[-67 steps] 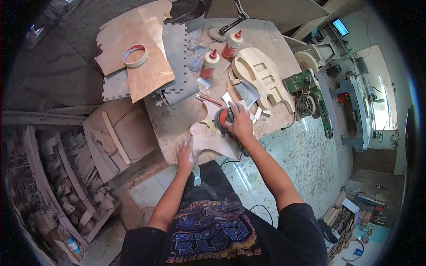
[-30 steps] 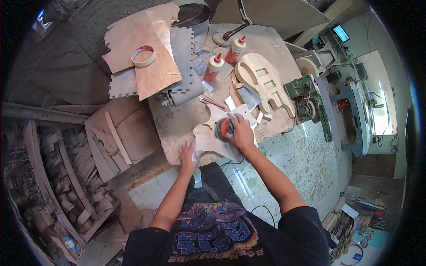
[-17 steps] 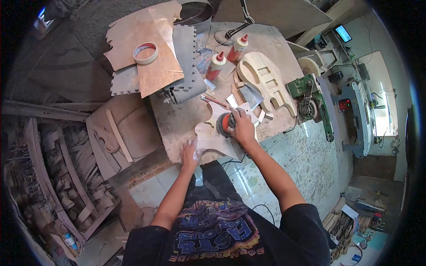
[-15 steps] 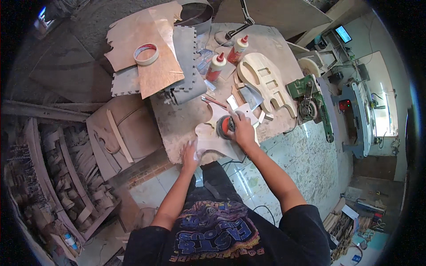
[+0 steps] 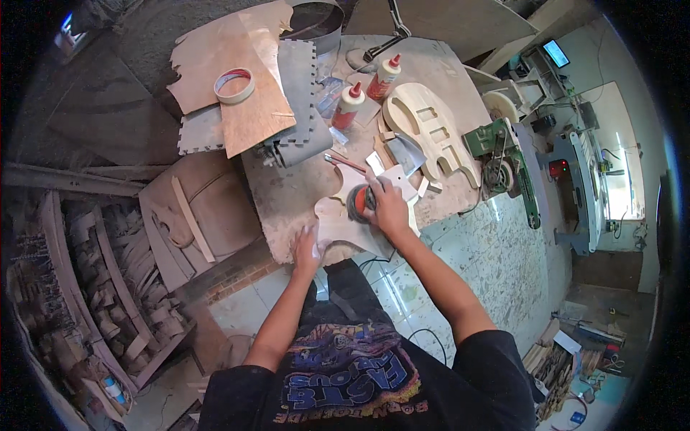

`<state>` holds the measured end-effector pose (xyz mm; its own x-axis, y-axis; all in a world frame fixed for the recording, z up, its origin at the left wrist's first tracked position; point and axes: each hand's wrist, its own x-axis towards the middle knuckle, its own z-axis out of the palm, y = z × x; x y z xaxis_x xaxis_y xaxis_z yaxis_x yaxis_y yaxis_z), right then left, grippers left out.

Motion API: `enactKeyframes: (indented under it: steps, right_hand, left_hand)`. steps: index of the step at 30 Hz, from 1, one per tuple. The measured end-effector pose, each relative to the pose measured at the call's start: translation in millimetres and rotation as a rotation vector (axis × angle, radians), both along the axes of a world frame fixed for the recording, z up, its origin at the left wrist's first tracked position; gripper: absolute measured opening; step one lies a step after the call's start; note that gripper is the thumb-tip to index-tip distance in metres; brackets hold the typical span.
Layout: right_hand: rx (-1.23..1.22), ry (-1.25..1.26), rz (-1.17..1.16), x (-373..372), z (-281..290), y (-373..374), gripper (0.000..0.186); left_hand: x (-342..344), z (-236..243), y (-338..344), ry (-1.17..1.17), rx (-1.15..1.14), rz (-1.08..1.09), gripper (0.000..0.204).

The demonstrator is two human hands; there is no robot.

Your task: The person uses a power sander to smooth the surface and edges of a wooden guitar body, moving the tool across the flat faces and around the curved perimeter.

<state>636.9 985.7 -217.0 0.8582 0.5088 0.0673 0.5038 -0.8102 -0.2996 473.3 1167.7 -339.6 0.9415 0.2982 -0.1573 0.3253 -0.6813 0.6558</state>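
A pale wooden guitar body [image 5: 343,224] with curved horns lies flat at the near edge of the workbench. My right hand [image 5: 389,207] is wrapped over a red and black power sander [image 5: 359,202], which rests on the body's upper face. The underside of the sander is hidden. At the body's near left edge, my left hand [image 5: 307,246] grips the wood, thumb on the near side and fingers along the left. Just beyond the body lie pencil-like sticks [image 5: 343,162].
Two glue bottles [image 5: 348,105] stand farther back, beside a second, hollowed guitar body [image 5: 431,133]. A tape roll [image 5: 234,85] sits on stacked boards [image 5: 251,126] at the left. A green machine [image 5: 499,161] stands off the bench's right edge. Wood scraps [image 5: 129,309] fill a rack at far left.
The sander and my right hand have slid very slightly left over the wood. My left hand keeps its place at the body's edge. The whole view has shifted a little.
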Motion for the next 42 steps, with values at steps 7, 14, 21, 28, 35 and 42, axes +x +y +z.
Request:
enactKeyframes:
  steps: [7,14,21,28,35,42]
  right_hand:
    - [-0.069,0.037,0.060,-17,2,-7,0.095]
    - [-0.016,0.031,-0.010,3,-3,-8,0.092]
    - [0.051,0.018,-0.010,20,-9,-12,0.090]
    - [-0.023,0.160,-0.259,57,35,-27,0.083]
    - [0.092,0.177,-0.307,0,47,-70,0.079]
    - [0.160,0.160,-0.301,-29,51,-85,0.079]
  left_hand:
    - [2,-3,2,-0.049,0.028,0.014,0.069]
    - [0,-1,1,-0.047,-0.003,0.005,0.068]
    - [-3,-13,1,-0.115,-0.021,0.019,0.066]
    - [15,22,-17,-0.113,0.077,0.011,0.056]
    - [60,15,-66,-0.149,-0.017,-0.034,0.047]
    - [85,2,-84,-0.072,0.001,0.087,0.034]
